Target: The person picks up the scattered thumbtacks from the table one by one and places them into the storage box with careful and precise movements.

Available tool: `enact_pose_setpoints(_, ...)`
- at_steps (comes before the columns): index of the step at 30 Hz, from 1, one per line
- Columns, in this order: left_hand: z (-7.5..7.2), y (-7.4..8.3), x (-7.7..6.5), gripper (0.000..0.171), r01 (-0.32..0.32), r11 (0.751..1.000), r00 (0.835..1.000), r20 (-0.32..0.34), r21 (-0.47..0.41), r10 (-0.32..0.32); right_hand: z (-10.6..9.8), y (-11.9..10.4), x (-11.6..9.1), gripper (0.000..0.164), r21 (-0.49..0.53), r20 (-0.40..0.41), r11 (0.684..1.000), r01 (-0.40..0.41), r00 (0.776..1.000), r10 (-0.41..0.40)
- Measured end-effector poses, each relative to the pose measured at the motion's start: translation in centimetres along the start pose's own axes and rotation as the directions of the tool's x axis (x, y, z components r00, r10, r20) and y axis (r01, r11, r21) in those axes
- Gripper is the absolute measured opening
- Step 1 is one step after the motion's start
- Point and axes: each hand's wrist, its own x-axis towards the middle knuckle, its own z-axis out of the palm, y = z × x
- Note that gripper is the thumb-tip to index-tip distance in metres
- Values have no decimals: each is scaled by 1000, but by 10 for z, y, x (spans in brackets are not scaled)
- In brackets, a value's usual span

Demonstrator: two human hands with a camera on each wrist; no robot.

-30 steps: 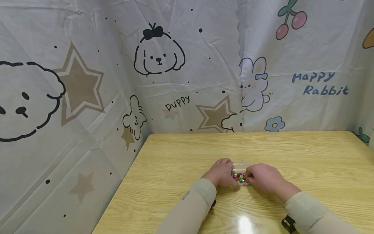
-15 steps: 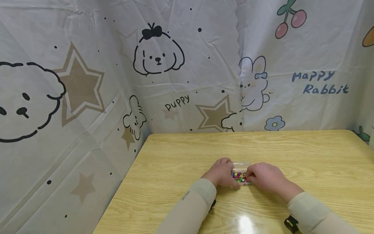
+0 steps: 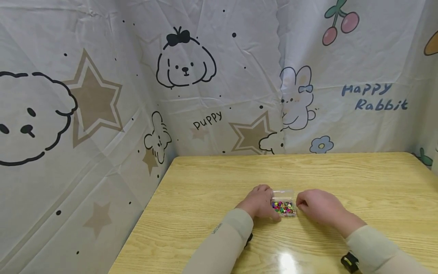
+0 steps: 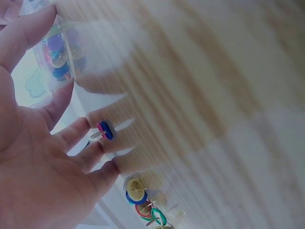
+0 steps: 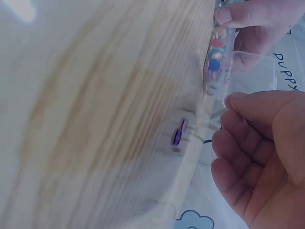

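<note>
My left hand (image 3: 261, 201) grips the left end of a small clear plastic box (image 3: 294, 215) on the table. Its hinged lid (image 3: 282, 194) stands open, and several colourful thumbtacks (image 3: 284, 207) fill the bottom. Just right of the box is my right hand (image 3: 318, 205), its fingers curled and the thumb tip against the forefinger; I cannot tell whether anything is pinched there. Beside my left fingers, the left wrist view has a blue-and-pink pair of tacks (image 4: 106, 130) and a cluster of mixed tacks (image 4: 143, 200). Purple tacks (image 5: 179, 136) lie near my right fingertips in the right wrist view.
The wood-grain table (image 3: 205, 179) reaches back to a white printed curtain (image 3: 219, 76). More curtain (image 3: 102, 182) runs along its left side. Light glares off the tabletop between my forearms.
My right hand has drawn out of the box and moved right, uncovering the box's right end and its thumbtacks. The left hand and the box stay in place.
</note>
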Motion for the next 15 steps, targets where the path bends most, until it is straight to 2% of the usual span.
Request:
enact_pose_setpoints(5,1,-1,1,54,-4,1000,1000,-1,9,4,-2,6,-5,6,8,31,999,-32,999,31)
enact_pose_setpoints(15,1,-1,0,55,-7,1000,1000,-2,7,7,-9,13,-12,11,-22,25,999,-39,999,39)
